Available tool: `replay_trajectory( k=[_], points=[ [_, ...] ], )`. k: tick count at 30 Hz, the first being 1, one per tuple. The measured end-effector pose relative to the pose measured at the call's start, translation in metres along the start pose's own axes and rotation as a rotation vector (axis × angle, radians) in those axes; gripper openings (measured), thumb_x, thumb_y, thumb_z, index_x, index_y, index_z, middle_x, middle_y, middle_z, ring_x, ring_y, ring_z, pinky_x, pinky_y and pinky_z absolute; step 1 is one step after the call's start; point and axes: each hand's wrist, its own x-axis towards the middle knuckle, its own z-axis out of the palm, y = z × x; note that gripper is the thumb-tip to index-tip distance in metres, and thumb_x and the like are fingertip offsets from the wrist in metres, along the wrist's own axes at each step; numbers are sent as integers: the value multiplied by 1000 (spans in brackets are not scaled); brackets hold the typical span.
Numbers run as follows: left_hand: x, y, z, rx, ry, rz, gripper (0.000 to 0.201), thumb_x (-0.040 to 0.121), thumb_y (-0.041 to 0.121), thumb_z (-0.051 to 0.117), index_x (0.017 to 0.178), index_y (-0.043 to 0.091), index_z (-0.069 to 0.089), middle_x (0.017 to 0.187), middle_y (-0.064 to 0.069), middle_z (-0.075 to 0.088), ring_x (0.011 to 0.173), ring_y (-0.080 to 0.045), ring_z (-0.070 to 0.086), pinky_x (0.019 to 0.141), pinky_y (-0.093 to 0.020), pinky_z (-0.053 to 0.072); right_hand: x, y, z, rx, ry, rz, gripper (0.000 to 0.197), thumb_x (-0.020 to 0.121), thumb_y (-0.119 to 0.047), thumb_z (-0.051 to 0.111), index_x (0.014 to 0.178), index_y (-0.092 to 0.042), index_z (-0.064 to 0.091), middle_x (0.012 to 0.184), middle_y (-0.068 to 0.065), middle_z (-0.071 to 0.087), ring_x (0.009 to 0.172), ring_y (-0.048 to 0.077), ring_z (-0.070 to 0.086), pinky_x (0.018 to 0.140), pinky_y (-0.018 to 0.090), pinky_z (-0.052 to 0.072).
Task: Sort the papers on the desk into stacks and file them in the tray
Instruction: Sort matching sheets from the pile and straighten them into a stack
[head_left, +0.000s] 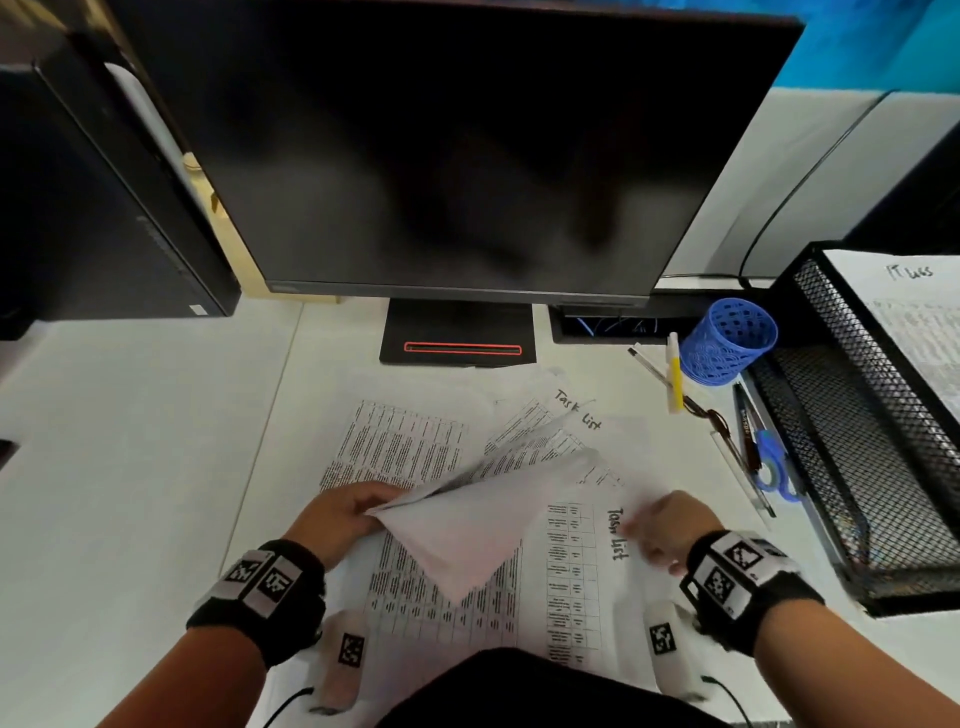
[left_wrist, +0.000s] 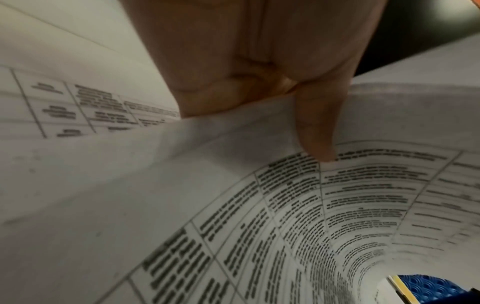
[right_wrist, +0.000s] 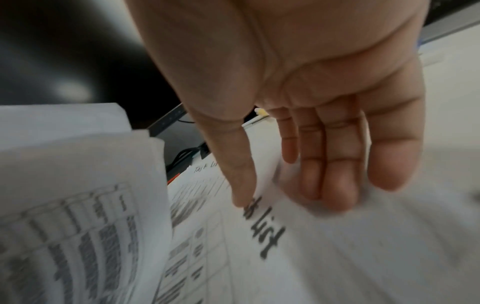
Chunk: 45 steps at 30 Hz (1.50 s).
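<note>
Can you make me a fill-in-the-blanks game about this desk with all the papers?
1. The left hand pinches a curled sheet of ____.
2. The pen cup lying on its side is coloured ____.
3. The right hand reaches, fingers straight, over a page headed "Task ____".
4. The black mesh tray stands on the ____ side of the desk.

Missing words: paper; blue; List; right

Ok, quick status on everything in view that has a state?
Left hand: pinches lifted sheet.
Lifted sheet: curled, raised off the desk.
Right hand: open, fingers over the Task List sheet.
Task List sheet: flat on desk.
Mesh tray: top tier holds paper.
Monitor: screen dark.
Blue pen cup: tipped on its side.
</note>
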Motion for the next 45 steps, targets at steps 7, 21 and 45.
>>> replay_trajectory(
  k=[7, 21, 45],
  points=[
    [-1, -3, 2, -117, 172, -56, 24, 91, 0, 49, 102, 7, 69, 101, -9, 70, 97, -26, 61, 66, -20, 42, -3, 6, 12, 143, 97, -34, 11, 76, -5, 68, 80, -9, 58, 71, 8, 59, 65, 25, 55, 69, 37, 53],
    [-2, 52, -42, 170, 132, 138, 16, 86, 24, 66, 86, 40, 64, 86, 23, 68, 87, 0, 62, 78, -23, 46, -53, -61, -80, 198, 457, -701, 18, 90, -13, 58, 80, -28, 61, 76, -3, 63, 72, 12, 55, 62, 17, 38],
    [3, 65, 3, 299, -80, 187, 18, 92, 35, 55, 107, 31, 63, 100, 14, 66, 97, -9, 62, 82, -24, 46, -57, -119, -41, 124, 299, -863, 23, 86, -16, 65, 78, -35, 55, 71, -8, 65, 67, -2, 58, 66, 12, 42]
  ],
)
